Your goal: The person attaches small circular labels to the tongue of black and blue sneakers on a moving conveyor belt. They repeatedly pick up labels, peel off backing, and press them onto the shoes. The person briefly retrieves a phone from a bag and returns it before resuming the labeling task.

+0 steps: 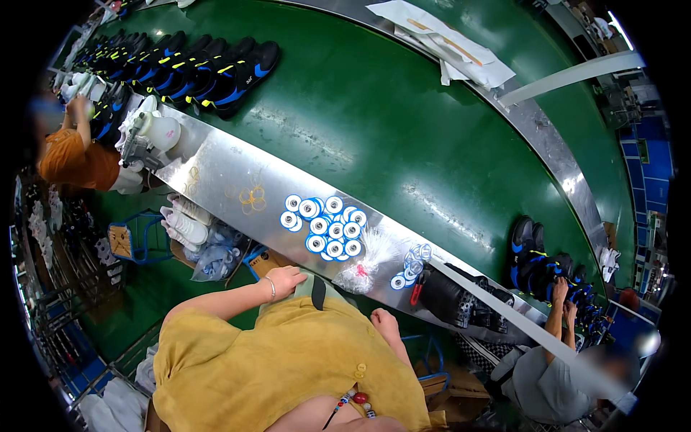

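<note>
My left hand [285, 281], with a bracelet at the wrist, lies palm down on my grey-green trouser leg beside the bench's near edge. Its fingers are stretched out and no object shows in it. On the right side of my lap, my right hand [386, 325] is loosely curled, with nothing visible in it and part of it turned from view. In front of me on the metal bench [230, 162] sits a cluster of white round discs with blue rims [335, 229]. A clear plastic bag [360, 273] with a pink tie lies beside them.
Yellow rubber bands [252, 199] lie on the bench's left part. Wrapped discs [412, 265], a red-handled tool [417, 289] and a black bag [450, 297] are at right. Rows of black-blue shoes [237, 75] stand beyond. Co-workers are at the left [86, 158] and right [540, 381].
</note>
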`<state>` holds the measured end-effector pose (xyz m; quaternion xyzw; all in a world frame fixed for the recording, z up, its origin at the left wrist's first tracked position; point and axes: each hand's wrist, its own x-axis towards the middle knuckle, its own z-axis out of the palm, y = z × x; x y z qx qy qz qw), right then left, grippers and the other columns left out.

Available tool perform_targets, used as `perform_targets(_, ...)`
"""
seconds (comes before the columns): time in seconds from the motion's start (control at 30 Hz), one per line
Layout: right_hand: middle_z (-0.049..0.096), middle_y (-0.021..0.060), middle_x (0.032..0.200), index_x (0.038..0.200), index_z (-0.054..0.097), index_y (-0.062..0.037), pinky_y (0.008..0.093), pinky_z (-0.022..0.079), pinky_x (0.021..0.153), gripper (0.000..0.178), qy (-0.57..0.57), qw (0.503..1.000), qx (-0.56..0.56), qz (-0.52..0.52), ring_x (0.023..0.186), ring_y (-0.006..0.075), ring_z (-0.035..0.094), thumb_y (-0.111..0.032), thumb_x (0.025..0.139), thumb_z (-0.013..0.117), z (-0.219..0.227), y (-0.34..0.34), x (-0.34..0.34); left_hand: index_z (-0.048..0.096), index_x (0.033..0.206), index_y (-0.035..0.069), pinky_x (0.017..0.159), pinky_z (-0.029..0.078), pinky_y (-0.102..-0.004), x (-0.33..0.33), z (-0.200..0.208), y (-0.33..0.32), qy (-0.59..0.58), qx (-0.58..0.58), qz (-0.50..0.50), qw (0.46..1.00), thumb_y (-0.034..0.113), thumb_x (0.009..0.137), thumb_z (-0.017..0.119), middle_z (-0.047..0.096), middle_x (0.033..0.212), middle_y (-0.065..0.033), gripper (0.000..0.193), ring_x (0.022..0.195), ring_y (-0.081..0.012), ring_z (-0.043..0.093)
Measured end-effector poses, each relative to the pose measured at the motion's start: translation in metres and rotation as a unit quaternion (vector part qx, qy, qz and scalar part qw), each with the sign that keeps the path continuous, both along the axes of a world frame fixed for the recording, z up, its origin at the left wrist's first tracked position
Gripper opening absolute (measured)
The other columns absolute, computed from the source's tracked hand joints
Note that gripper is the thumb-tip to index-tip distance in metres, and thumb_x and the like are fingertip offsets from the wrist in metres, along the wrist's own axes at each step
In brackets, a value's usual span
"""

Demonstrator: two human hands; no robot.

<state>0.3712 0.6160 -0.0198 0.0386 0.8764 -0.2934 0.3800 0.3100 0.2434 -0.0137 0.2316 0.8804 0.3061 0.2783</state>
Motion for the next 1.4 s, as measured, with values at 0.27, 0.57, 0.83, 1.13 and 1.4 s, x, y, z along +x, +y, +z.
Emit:
perform_targets(0.27, 0.064, 0.0178, 0.089, 0.091, 0.061, -0.0040, 0.0433, 0.049, 0.074, 0.014, 0.034, 0.997, -0.017, -0.070, 0.086, 0.0365, 0.061, -0.017, 0.085, 0.058, 0.001, 0.017, 0.048, 0.053, 0.120, 0.018, 0.073, 0.052, -0.0378, 0.023, 0.020, 0.026, -0.025, -0.043, -0.099, 0.994, 0.004, 0.074, 0.057, 0.055, 0.103, -0.0077, 0.048, 0.101, -0.0277, 0.056)
perform_targets(0.57, 0.065, 0.0167, 0.087, 0.090, 0.065, -0.0028, 0.0389, 0.051, 0.073, 0.010, 0.259, 0.960, -0.075, -0.072, 0.083, 0.0344, 0.063, -0.009, 0.083, 0.060, -0.004, 0.002, 0.007, 0.054, 0.096, 0.013, 0.068, 0.049, -0.0463, 0.041, -0.015, 0.032, -0.087, -0.105, 0.025, 0.990, 0.014, 0.085, 0.049, 0.064, 0.092, -0.0139, 0.013, 0.085, -0.0353, 0.063)
perform_targets(0.83, 0.063, 0.0151, 0.080, 0.085, 0.064, -0.0029, 0.0401, 0.049, 0.068, 0.007, 0.319, 0.937, -0.134, -0.049, 0.077, 0.0337, 0.061, -0.007, 0.080, 0.064, -0.031, -0.020, -0.016, 0.057, 0.105, 0.007, 0.080, 0.050, -0.0428, -0.020, 0.007, 0.025, -0.143, -0.172, -0.215, 0.951, 0.011, 0.078, 0.056, 0.063, 0.105, -0.0130, 0.027, 0.100, -0.0324, 0.061)
perform_targets(1.13, 0.058, 0.0095, 0.067, 0.077, 0.062, -0.0044, 0.0352, 0.045, 0.053, 0.006, 0.419, 0.895, -0.146, -0.050, 0.060, 0.0259, 0.057, -0.005, 0.075, 0.068, -0.049, -0.026, -0.016, 0.060, 0.111, 0.002, 0.081, 0.052, -0.0451, -0.048, -0.002, 0.041, -0.187, -0.311, -0.438, 0.822, 0.020, 0.085, 0.054, 0.066, 0.108, -0.0179, 0.033, 0.103, -0.0333, 0.063)
perform_targets(1.4, 0.051, 0.0083, 0.056, 0.066, 0.058, -0.0047, 0.0351, 0.038, 0.044, 0.012, 0.477, 0.859, -0.162, -0.090, 0.048, 0.0254, 0.050, -0.001, 0.071, 0.069, -0.061, -0.029, -0.013, 0.059, 0.117, 0.003, 0.082, 0.051, -0.0448, -0.060, 0.002, 0.051, -0.171, -0.325, -0.441, 0.819, 0.022, 0.086, 0.053, 0.065, 0.110, -0.0177, 0.037, 0.103, -0.0332, 0.063)
